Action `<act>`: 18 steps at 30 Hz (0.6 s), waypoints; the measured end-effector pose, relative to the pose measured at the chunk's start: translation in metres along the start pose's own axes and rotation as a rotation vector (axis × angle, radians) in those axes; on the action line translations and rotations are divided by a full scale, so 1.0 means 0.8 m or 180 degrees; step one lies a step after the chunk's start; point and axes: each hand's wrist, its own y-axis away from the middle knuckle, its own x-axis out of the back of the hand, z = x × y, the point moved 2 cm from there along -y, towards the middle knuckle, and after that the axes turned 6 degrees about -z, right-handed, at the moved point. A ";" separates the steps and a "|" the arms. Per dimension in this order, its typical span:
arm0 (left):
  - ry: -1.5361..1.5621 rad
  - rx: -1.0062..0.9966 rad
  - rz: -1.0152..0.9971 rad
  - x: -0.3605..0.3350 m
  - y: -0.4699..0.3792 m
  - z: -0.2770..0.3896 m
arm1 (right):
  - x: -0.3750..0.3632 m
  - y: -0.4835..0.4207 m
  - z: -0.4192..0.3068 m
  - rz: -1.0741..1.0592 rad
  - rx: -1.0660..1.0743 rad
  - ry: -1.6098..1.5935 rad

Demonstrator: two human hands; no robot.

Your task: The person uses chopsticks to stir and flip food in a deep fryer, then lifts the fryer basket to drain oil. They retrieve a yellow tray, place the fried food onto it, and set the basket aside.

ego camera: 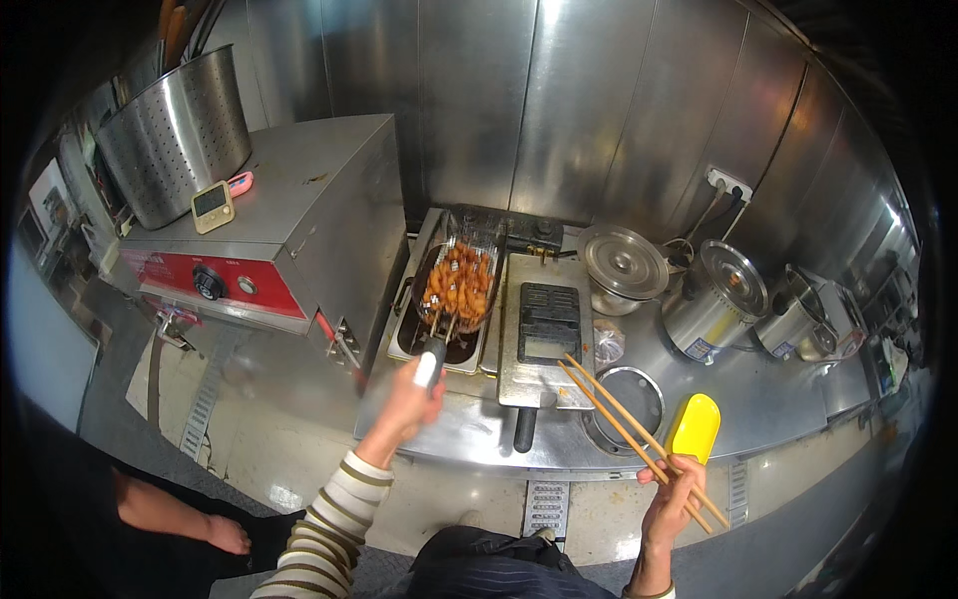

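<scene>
My left hand (414, 397) grips the dark handle (432, 362) of a wire fry basket (486, 251). Browned fried pieces of food (458, 284) fill much of the basket, which is over the deep fryer's oil tank (415, 341); how far it sits above the dark oil I cannot tell. In my right hand (675, 490) is a pair of long wooden cooking chopsticks (625, 425), their tips slightly apart over the front of a metal cooking appliance (550, 329) with a black handle. Just beyond that hand lies a yellow oblong dish (696, 427).
Left of the fryer stands a steel cabinet (329, 180) carrying a perforated steel bucket (176, 142) and a digital timer (212, 207). To the right are lidded steel pots (623, 258), a round metal ring (625, 434) and a plastic bag (608, 341). Another person's arm (176, 518) shows at lower left.
</scene>
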 end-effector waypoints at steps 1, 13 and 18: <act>-0.0103 -0.0098 0.0012 -0.001 0.002 0.009 | 0.000 0.003 -0.001 -0.0052 0.0049 0.0028; -0.0051 0.0078 0.0060 0.030 -0.001 -0.011 | 0.018 0.019 0.010 0.0040 -0.0061 -0.0011; 0.0190 -0.0220 0.0038 0.016 0.024 0.027 | 0.019 0.018 0.011 0.0014 -0.0199 -0.0046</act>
